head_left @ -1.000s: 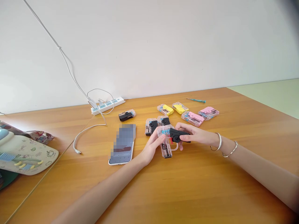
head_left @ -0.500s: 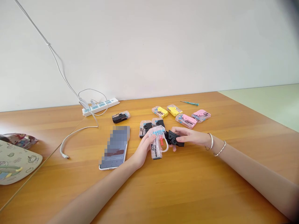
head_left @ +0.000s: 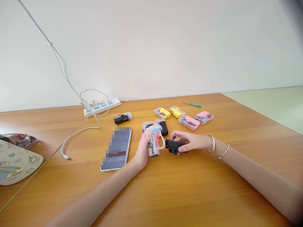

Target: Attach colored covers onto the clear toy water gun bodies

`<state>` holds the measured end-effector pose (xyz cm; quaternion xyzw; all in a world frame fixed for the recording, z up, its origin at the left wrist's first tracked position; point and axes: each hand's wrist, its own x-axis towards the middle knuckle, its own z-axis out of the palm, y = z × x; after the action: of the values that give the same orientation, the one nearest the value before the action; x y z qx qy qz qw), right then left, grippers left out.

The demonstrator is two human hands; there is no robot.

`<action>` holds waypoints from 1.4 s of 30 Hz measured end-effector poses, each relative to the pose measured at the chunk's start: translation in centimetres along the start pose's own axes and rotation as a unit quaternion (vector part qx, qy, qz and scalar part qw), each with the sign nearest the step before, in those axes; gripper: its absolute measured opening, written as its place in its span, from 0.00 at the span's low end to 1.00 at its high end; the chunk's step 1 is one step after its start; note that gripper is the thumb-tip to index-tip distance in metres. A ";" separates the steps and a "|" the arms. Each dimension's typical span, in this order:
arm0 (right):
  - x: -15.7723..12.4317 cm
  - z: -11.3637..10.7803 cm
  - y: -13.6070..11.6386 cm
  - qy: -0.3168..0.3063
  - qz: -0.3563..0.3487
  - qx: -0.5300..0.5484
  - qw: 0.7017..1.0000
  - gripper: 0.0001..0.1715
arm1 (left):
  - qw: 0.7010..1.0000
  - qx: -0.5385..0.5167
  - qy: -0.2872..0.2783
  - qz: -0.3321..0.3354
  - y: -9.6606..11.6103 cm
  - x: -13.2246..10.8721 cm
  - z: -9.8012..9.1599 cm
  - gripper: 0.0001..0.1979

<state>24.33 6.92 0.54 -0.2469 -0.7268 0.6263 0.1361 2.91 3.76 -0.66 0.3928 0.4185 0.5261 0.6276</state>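
Note:
My left hand [head_left: 142, 150] is closed round a clear plastic toy water gun [head_left: 153, 145] with a red trigger, blue inner parts and dark lettering. A little to the right, my right hand [head_left: 188, 142] grips a black plastic part [head_left: 174, 147] with a round boss on its side. A small gap separates the black part from the clear gun. Just behind my left hand lie two clear-and-black folded water guns, one at the right [head_left: 163, 127] and one at the left [head_left: 146, 125], both partly hidden by the held gun.
Two yellow water guns [head_left: 163, 113] and two pink ones [head_left: 189, 122] lie further back, near a teal screwdriver [head_left: 193, 104]. Another black one [head_left: 122, 118] sits left of them. A phone [head_left: 117, 151] lies beside my left forearm; a power strip [head_left: 103, 107] with cables stands by the wall.
My left hand has moved slightly left with the clear water gun. The black part in my right hand now stands apart from it and has turned a little.

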 end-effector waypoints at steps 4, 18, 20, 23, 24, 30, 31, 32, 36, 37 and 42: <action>0.2 1.2 -0.4 0.033 -0.007 -0.164 0.986 0.16 | 0.999 -0.030 0.021 -0.026 0.4 -0.2 0.3 0.16; 0.6 0.9 0.1 0.289 -0.051 -0.407 0.865 0.08 | 0.996 0.070 -0.034 0.031 -0.3 -0.2 -0.1 0.18; 0.6 0.7 0.5 0.298 -0.029 -0.456 0.838 0.07 | 0.990 0.108 -0.069 0.065 -0.2 -0.4 0.0 0.17; 0.5 0.5 0.9 0.273 -0.001 -0.480 0.833 0.07 | 0.978 0.149 -0.108 0.101 0.0 -0.5 0.1 0.15; 0.5 0.5 0.9 0.269 0.006 -0.478 0.836 0.06 | 0.975 0.157 -0.113 0.108 0.1 -0.5 0.1 0.15; 0.6 0.4 0.8 0.281 0.019 -0.440 0.853 0.01 | 0.977 0.162 -0.097 0.099 0.0 -0.6 0.2 0.15; 0.6 0.4 0.7 0.284 0.020 -0.433 0.855 0.02 | 0.978 0.161 -0.095 0.094 0.0 -0.6 0.2 0.15; 0.6 0.4 0.7 0.286 0.019 -0.422 0.860 0.02 | 0.977 0.162 -0.098 0.094 0.0 -0.6 0.2 0.16; 0.9 0.4 0.9 0.281 -0.001 -0.313 0.907 0.05 | 0.964 0.190 -0.148 0.111 -0.1 -0.7 0.0 0.15; 1.0 0.4 1.1 0.276 -0.005 -0.286 0.918 0.05 | 0.960 0.198 -0.163 0.112 -0.1 -0.8 0.0 0.15; 1.2 -0.2 2.1 0.254 -0.024 -0.224 0.940 0.05 | 0.951 0.218 -0.211 0.058 0.7 -1.1 0.0 0.17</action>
<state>23.79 7.95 -1.63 -0.4045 -0.7952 0.3601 0.2728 2.59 2.81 0.17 0.6456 0.3573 0.3625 0.5693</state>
